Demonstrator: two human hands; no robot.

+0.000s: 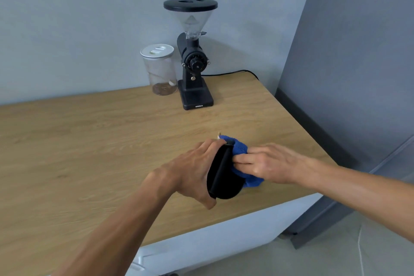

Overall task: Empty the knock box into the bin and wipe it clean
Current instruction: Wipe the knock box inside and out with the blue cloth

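Note:
The black round knock box (220,176) is tipped on its side just above the wooden counter (89,141), its opening turned to the right. My left hand (193,170) grips it from the left, fingers over the top edge and thumb underneath. A blue cloth (240,150) is pushed into the box's opening and hangs out below it. My right hand (268,163) presses the cloth against the box with flat fingers. The inside of the box is hidden. No bin is in view.
A black coffee grinder (193,63) with a clear hopper stands at the back of the counter, its cable running right. A clear jar (160,71) with a white lid stands beside it. The counter's right edge (298,116) meets a grey wall; floor lies below.

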